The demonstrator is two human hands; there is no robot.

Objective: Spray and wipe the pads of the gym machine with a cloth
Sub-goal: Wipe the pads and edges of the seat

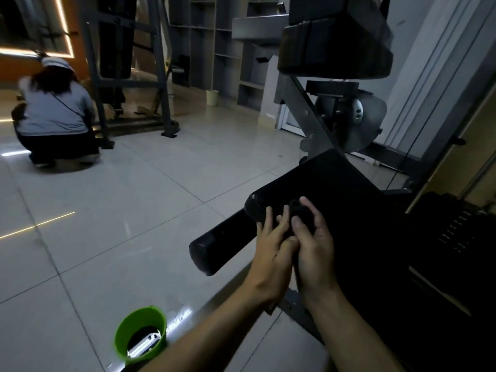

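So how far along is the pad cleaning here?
Done: nothing confirmable; no wipe marks show. In hand: the right hand grips a small dark object over the seat pad, left hand touching it; cloth or sprayer, unclear. Left, apparently: seat pad, roller pad, upper pad.

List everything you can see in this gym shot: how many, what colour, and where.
seat pad: one, black, centre right, under the hands
roller pad: one, black, left of the seat pad
upper pad: one, black, top right
machine frame: one, grey, between upper and seat pads
bucket: one, green, floor, bottom left
second machine: one, dark, back left
crouching person: one, grey top, far left
shelving: one, grey, back wall
bin: one, pale, floor by the shelving
dark object: one, black, unidentifiable, in the hands
left hand: one, touches the dark object
right hand: one, grips the dark object
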